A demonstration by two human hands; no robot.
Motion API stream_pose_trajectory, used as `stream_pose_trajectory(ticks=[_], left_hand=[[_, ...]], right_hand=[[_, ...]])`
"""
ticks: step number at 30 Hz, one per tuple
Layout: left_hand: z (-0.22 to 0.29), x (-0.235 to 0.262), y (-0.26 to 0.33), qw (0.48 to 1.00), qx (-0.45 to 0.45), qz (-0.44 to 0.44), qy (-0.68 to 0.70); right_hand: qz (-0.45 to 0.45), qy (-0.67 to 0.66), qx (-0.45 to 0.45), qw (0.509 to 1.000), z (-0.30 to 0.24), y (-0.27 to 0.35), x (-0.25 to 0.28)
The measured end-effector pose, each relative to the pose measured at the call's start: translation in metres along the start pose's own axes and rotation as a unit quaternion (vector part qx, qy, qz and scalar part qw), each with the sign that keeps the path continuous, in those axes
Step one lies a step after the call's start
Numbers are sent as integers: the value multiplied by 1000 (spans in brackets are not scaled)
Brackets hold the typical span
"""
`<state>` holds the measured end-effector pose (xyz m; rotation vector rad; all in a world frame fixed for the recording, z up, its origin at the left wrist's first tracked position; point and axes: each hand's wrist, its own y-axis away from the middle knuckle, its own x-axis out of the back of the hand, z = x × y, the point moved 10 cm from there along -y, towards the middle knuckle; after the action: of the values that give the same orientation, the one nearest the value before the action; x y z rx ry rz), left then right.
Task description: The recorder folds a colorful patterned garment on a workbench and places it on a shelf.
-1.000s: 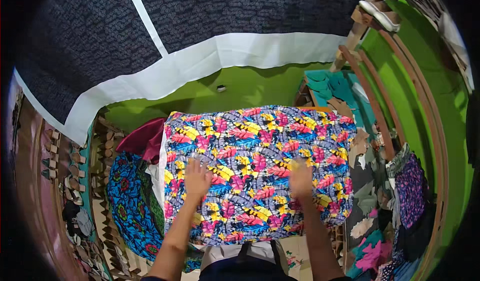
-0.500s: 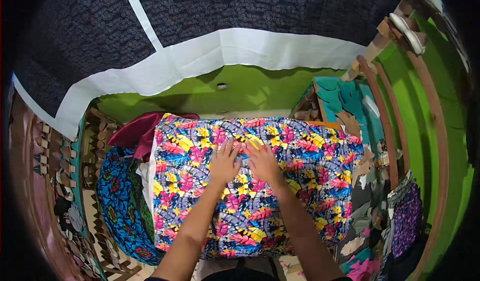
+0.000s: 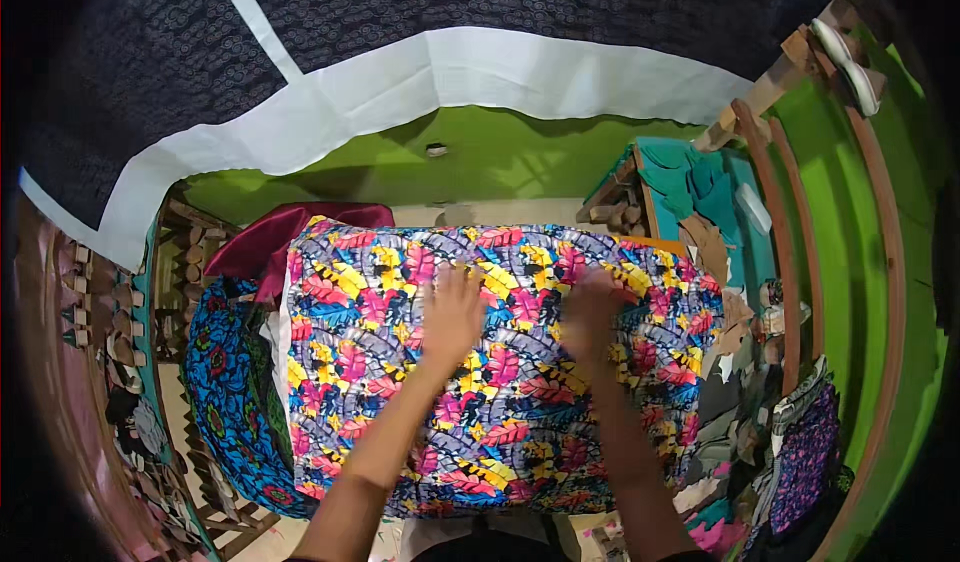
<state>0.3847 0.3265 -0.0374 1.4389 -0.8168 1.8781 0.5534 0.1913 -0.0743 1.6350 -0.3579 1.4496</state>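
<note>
A large cloth (image 3: 500, 412) with a bright leaf print in yellow, pink, blue and grey is spread over a surface in front of me. My left hand (image 3: 453, 317) lies flat on its upper middle, fingers stretched out. To the right, my right hand (image 3: 590, 312) is over the same cloth, smeared by motion, so its fingers cannot be made out. Beyond the cloth's left edge are a blue floral fabric (image 3: 225, 392) and a shiny maroon cloth (image 3: 265, 247).
Racks of wooden shoe forms (image 3: 125, 332) stand at the left. On the right are a teal table (image 3: 740, 192) with cut pieces, wooden rails (image 3: 870, 222) and a purple patterned cloth (image 3: 805, 452). A dark curtain with a white border (image 3: 400, 92) hangs ahead, before a green wall (image 3: 500, 152).
My right hand has moved right across the cloth, away from my left hand. My left hand stays near the same part of the cloth. The whole view has shifted slightly.
</note>
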Motion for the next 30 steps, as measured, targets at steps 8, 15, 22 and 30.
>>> stream_pose_trajectory(ticks=[8, 15, 22, 30], left_hand=[[2, 26, 52, 998, 31, -16, 45], [-86, 52, 90, 984, 149, 40, -87], [65, 16, 137, 994, -81, -71, 15], [-4, 45, 169, 998, -21, -46, -25]], right_hand=[[147, -74, 234, 958, -4, 88, 20], [329, 2, -76, 941, 131, 107, 14], [163, -99, 117, 975, -81, 163, -21], [91, -114, 24, 989, 47, 185, -42]])
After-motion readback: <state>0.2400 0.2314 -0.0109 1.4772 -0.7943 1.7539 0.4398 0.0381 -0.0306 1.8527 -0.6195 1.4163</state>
